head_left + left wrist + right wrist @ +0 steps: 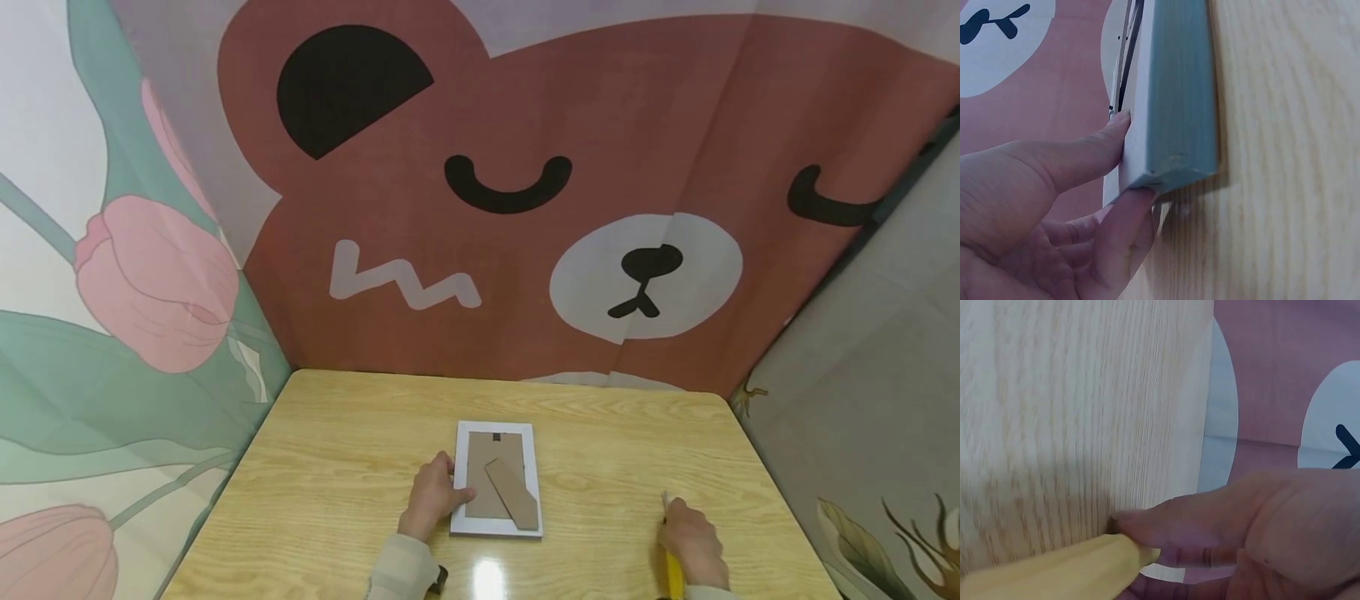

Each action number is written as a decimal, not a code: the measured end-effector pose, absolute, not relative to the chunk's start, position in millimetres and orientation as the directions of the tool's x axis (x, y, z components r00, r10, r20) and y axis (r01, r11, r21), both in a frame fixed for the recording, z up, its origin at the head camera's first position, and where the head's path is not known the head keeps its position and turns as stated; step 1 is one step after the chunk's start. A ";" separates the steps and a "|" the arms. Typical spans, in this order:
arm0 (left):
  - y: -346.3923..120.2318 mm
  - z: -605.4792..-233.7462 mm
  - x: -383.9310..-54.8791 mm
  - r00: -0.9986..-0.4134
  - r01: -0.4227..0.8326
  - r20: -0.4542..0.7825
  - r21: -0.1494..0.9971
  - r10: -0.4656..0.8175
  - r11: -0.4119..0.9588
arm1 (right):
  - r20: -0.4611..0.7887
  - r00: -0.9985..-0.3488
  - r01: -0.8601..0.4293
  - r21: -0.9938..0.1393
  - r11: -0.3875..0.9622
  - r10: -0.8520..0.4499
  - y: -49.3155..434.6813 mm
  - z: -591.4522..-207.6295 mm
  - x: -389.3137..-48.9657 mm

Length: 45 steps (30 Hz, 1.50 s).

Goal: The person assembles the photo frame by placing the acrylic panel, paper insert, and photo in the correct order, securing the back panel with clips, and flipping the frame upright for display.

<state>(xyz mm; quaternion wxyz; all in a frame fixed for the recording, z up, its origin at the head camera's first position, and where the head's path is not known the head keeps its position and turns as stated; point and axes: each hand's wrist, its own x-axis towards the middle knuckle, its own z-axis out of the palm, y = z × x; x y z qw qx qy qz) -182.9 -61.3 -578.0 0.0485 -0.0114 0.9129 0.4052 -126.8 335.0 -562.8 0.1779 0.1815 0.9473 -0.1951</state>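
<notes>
A white picture frame lies face down on the wooden table, its brown backing and slanted stand flap facing up. My left hand pinches its left side, thumb over the back. From the left wrist view, the thumb presses the frame's back face while a finger sits under the corner of its edge. Off to the right, my right hand grips a yellow-handled screwdriver, its thin metal end pointing away from me. The ribbed yellow handle fills the lower left of the right wrist view.
The wood-grain table meets a hanging cloth with a bear print at its far edge. Printed cloths also hang along the left and right. A bright light reflection shows near the table's front.
</notes>
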 end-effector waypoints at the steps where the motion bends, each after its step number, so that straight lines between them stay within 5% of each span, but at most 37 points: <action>1: -61.3 -577.6 -182.6 -0.995 -0.061 -0.099 0.739 0.018 0.670 | -0.406 -0.874 0.406 -0.302 0.863 0.269 333.6 -562.3 -127.0; 45: -60.2 -581.4 -183.8 -0.997 -0.043 -0.078 0.732 0.022 0.679 | -0.071 -0.997 0.056 -0.506 0.861 0.023 261.9 -532.9 -156.5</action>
